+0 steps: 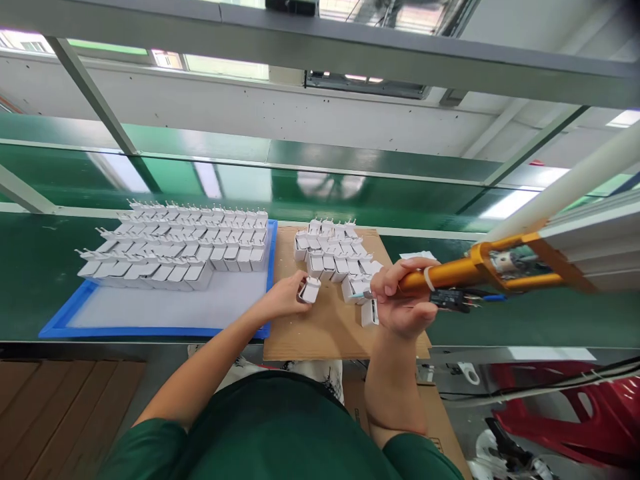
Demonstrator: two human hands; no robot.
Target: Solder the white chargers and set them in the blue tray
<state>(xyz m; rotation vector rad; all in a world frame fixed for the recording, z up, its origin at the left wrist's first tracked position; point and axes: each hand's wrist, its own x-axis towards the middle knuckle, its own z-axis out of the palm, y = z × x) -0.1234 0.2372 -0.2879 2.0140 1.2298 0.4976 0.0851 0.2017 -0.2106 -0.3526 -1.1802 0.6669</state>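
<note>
My left hand [284, 298] is closed on a small white charger plug [310, 290], held just above the brown cardboard sheet [320, 330]. My right hand [404, 297] grips the orange handle of a glue gun [480, 270], whose nozzle points left toward a cluster of white charger plugs [334, 257] standing on the cardboard. One loose charger plug [370, 313] lies right under my right hand. A black switch with wires hangs below the gun's handle.
A blue-rimmed white tray [150, 317] at the left holds several rows of white plugs [180, 243]. Beyond runs a glossy green conveyor belt [350, 193]. A white tube [570, 183] slants in from the right. Red plastic stool [590, 413] and cables sit at lower right.
</note>
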